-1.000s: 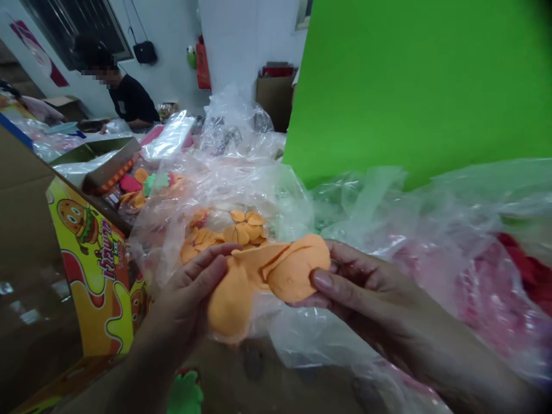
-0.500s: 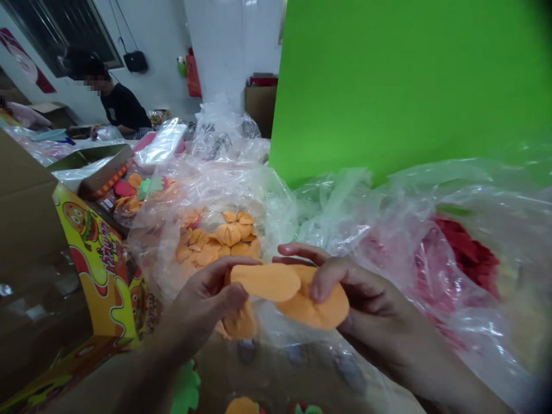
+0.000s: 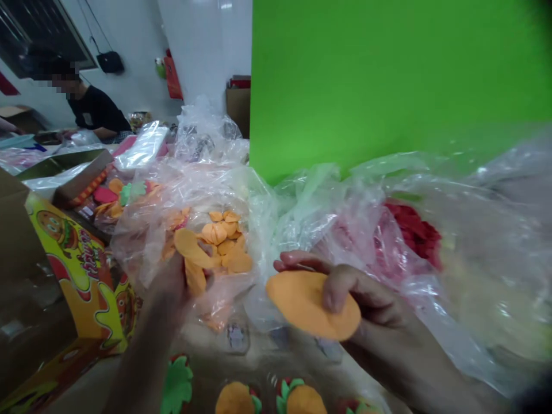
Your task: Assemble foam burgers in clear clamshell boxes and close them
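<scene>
- Right hand (image 3: 366, 305) pinched an orange disc (image 3: 297, 302), thumb uppermost.
- Left hand (image 3: 172, 282) (blurred) gripped orange pieces (image 3: 190, 246) near a plastic bag (image 3: 261, 201).
- Orange-and-green shapes (image 3: 306, 399) lay toward the bench's (image 3: 204, 359) near edge.

Blurred Grip, Cropped Foreground

Blurring smears the left hand (image 3: 169, 283), and orange pieces (image 3: 194, 251) hide some of its fingers. An orange disc (image 3: 299, 300) covers part of the right hand (image 3: 373, 302). The desk (image 3: 202, 368) loses its near edge to the picture's bottom, which also crops the burger-like pieces (image 3: 305, 399) there. Lettering on the printed box (image 3: 64, 264) is too blurred to read.
</scene>
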`<state>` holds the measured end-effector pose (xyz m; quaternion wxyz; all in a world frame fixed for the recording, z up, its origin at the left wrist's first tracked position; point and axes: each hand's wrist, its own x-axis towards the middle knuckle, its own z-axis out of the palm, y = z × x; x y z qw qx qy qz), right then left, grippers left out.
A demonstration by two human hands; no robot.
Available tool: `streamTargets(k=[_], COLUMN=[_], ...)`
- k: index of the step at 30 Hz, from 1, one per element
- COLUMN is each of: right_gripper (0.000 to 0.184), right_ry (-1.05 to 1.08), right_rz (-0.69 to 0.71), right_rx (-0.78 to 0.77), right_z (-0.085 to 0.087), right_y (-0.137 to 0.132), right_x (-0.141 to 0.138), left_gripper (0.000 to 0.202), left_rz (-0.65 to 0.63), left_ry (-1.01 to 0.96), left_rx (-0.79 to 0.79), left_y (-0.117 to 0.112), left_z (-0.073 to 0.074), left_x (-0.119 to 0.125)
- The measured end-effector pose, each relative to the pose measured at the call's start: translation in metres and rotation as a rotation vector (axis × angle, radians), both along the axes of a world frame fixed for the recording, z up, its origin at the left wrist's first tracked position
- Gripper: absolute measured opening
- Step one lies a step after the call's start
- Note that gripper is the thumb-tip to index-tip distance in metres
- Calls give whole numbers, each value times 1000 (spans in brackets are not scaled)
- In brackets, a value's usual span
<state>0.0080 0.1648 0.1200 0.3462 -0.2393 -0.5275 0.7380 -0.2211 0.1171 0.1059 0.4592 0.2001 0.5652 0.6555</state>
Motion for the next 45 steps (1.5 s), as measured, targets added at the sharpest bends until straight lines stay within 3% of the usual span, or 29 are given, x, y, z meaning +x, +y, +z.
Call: streamTargets(k=[2, 5, 8, 10, 13, 15, 18, 21, 24, 27, 31, 34, 37, 41, 45], right_gripper=[14, 26, 22, 21, 22, 22, 24, 20, 19, 22, 23, 22, 23, 21, 16], right_ry=[-3, 1, 32, 42, 56, 33, -39, -75, -70, -70, -116, -95, 17, 24, -36], right_rz=[-43, -38, -25, -22, -2, -7, -46, -78, -107, -144, -204, -280, -221, -162, -183], right_rx=[-128, -286, -390, -431, -449, -444, -417, -395, -364, -328, -268, -373, -577, -729, -794], right_z=[-2, -2, 1, 3, 2, -1, -6, -10, -11, -10, -8, -9, -12, -28, -53], right_y=[-6, -20, -36, -46, -62, -73, -89, -103, -113, -121, -131, -136, -137, -136, -139], right_x=[5, 11, 17, 19, 22, 22, 24, 26, 28, 26, 20, 18, 18, 18, 14], left_gripper=[18, 19, 19, 25, 48, 67, 65, 44, 29, 24, 16, 26, 30, 29, 33], left_rz=[138, 148, 103, 46, -156, -200, -169, -126, -92, -90, -38, -6, -30, 37, 157], left_ry=[366, 650, 852, 1043, 1306, 1373, 1209, 814, 459, 370, 275, -54, -310, -272, -190], left_rx=[-58, -126, -40, 157, 434, 473, 382, 203, 54, 7, -10, -55, -75, -73, -162], left_y=[10, 14, -12, -39, -74, -86, -97, -111, -125, -135, -139, -136, -134, -143, -167], left_z=[-16, -29, -16, 0, 15, 12, 2, 0, 7, 10, 1, -4, -5, -8, -23], left_x=[-16, -20, 11, 44, 85, 99, 107, 112, 122, 130, 131, 125, 116, 96, 63])
